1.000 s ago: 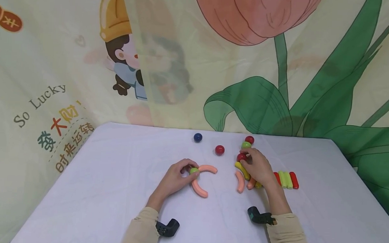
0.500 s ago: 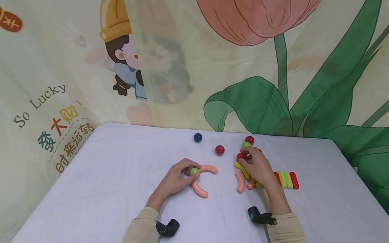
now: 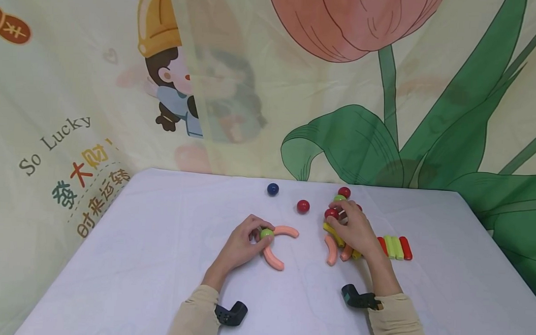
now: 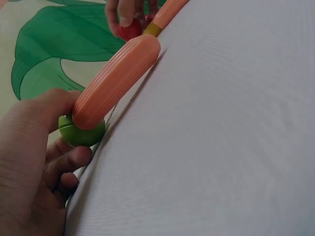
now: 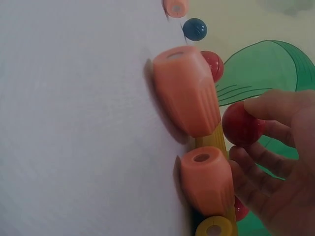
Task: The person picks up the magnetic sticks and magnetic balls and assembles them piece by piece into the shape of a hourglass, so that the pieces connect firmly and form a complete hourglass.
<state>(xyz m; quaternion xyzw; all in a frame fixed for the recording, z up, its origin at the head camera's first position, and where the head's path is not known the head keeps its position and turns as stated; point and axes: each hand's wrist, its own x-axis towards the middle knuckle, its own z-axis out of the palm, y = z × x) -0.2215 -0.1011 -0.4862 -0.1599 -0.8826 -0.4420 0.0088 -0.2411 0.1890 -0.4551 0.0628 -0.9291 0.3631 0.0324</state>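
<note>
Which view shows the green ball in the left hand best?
The left wrist view: the green ball fills the frame, pinched by the left hand against a pink curved stick. The head view shows it small, and the right wrist view not at all.

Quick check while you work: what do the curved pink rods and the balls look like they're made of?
Pink rods: likely moulded plastic, matte, with fine lengthwise ribs and a small hole in each end. Red ball in the right hand and green ball in the left hand: smooth, slightly glossy, probably plastic; the green one shows a seam line.
</note>
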